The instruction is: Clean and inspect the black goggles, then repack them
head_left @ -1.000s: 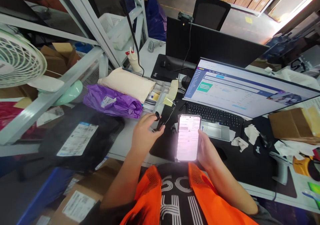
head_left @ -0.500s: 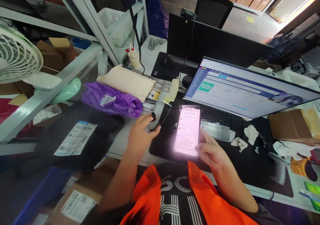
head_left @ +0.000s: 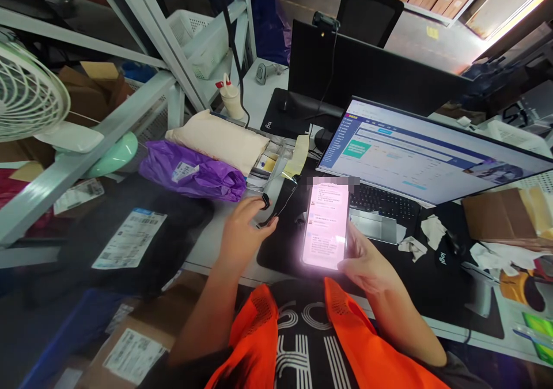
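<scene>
A lit phone [head_left: 326, 225], its screen full of lines of text, rests upright in my right hand [head_left: 367, 262]. The thumb lies at the phone's lower right edge, and the other fingers are partly hidden behind it. My left hand [head_left: 244, 227] is above the desk's front edge, thumb and index finger apart. A small black loop [head_left: 265, 200] is at the index fingertip; its kind is unclear. A thin dark cord-like line runs away from the thumb. Beyond that hand lie a purple plastic parcel [head_left: 192, 173] and a cream cloth bag [head_left: 220, 141].
A lit monitor [head_left: 423, 153] stands over a keyboard [head_left: 380, 199]. Crumpled tissues [head_left: 412, 248] lie on the black mat at right, near a cardboard box [head_left: 496, 216]. At left are a fan [head_left: 30, 95], a metal frame [head_left: 129, 118] and a labelled black parcel [head_left: 177, 233].
My right thumb has drawn slightly toward the phone's edge, and the phone has shifted a little. My left hand keeps its place.
</scene>
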A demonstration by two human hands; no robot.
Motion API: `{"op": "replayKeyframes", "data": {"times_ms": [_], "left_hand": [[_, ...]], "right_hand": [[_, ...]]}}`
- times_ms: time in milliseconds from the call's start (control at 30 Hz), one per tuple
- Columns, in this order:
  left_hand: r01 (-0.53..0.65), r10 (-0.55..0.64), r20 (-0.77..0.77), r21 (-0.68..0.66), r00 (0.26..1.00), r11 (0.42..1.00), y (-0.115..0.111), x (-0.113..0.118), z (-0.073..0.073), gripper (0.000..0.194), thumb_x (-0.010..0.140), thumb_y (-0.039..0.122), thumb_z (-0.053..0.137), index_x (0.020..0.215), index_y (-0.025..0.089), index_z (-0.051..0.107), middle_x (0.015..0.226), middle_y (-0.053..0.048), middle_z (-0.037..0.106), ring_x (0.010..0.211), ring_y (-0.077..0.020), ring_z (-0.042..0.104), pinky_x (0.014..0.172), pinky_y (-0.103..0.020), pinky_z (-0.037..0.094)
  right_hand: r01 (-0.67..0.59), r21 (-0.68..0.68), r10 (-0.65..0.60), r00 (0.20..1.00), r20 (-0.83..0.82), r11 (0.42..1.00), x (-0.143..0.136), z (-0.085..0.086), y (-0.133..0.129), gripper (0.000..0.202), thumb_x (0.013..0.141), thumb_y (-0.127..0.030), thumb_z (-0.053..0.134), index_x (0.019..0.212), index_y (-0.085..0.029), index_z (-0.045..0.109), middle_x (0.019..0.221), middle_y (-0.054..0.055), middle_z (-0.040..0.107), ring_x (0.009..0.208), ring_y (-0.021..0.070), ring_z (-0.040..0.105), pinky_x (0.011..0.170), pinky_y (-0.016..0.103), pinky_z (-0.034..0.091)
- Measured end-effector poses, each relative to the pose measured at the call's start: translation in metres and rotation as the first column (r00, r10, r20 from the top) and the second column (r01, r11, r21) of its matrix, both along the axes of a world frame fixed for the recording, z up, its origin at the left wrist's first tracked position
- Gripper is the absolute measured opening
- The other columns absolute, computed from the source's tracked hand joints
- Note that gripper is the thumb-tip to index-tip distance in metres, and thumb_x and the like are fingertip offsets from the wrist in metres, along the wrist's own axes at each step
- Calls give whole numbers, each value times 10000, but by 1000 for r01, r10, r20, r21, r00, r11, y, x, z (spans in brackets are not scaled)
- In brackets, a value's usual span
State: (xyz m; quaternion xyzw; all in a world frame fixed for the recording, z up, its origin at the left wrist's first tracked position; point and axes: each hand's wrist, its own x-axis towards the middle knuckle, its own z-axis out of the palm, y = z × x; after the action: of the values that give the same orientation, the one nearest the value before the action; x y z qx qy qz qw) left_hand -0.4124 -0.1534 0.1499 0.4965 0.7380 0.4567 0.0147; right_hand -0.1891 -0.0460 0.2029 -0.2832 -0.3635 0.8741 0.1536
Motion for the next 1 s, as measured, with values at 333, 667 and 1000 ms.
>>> {"op": "replayKeyframes", "data": {"times_ms": [333, 667, 1000], "left_hand": [[9, -9, -4, -2, 1000, 1000, -1, 1, 0, 201, 769, 146, 734, 962, 173, 685, 994, -38, 708, 956, -177, 669, 900, -293, 532], [39, -40, -41, -5, 998, 999, -1, 3, 0, 177, 797, 153, 713, 968, 183, 681, 995, -51, 701, 955, -188, 672, 874, -302, 544], [113, -113, -102, -7, 988, 994, -6, -1, 2, 145, 832, 134, 673, 959, 201, 665, 1055, -63, 694, 988, -209, 669, 873, -344, 562]], "right_hand": [[64, -21, -63, 998, 27, 998, 0, -2, 0, 773, 498, 2, 725, 1204, -291, 614, 1182, 10, 699, 1031, 234, 673, 792, 311, 557], [155, 63, -163, 972, 171, 986, -2, -13, 0, 639, 542, -142, 879, 1121, -226, 622, 969, 37, 756, 783, 204, 699, 652, 297, 576], [82, 14, -83, 992, 100, 997, 15, -2, 1, 660, 644, -208, 734, 1276, -325, 584, 1220, 53, 700, 1027, 292, 695, 797, 387, 585]]}}
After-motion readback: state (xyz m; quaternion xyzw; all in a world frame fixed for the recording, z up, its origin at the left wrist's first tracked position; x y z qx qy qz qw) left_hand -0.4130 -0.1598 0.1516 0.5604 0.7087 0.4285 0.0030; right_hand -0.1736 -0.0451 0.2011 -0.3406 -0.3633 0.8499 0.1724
